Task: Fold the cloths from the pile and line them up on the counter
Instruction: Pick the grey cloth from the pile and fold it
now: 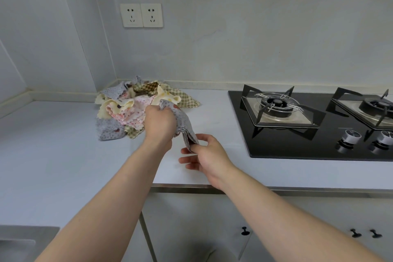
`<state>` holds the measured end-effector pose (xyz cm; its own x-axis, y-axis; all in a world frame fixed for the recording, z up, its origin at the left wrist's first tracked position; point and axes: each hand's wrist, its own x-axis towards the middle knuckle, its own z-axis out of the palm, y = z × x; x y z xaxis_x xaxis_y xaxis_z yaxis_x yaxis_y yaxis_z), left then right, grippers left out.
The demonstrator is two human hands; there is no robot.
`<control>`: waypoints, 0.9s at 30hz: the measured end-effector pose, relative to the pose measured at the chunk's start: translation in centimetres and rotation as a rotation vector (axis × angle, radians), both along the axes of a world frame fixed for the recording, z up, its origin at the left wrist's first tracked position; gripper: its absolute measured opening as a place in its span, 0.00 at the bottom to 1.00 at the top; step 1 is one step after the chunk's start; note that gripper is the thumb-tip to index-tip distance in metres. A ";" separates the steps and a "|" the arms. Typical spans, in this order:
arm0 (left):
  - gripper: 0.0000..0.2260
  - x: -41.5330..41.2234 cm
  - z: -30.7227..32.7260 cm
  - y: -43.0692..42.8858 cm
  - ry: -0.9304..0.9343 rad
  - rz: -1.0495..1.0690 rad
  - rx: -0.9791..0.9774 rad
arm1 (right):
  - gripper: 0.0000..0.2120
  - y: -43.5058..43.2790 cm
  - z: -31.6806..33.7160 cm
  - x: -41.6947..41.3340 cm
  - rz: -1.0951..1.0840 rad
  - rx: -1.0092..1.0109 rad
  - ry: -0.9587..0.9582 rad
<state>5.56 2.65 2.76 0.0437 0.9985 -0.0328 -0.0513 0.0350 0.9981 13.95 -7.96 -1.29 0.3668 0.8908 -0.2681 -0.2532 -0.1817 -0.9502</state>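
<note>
Grey cloth (182, 122), small dotted print, scalloped edge, bunched; held above the counter (63, 155) just right of the pile (136, 106). Left hand (159, 122) grips its upper end; right hand (204, 155) pinches its lower corner. Pile: crumpled cloths, grey, pink floral, cream, checked.

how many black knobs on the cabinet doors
3: left knob under the stove's left end, middle knob and right knob close together further right. More may lie off-frame.
</note>
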 end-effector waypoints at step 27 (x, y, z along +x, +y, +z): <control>0.11 2.2 0.6 -4.9 0.203 -0.260 0.120 | 0.22 -1.0 1.7 4.9 -0.267 -0.088 -0.106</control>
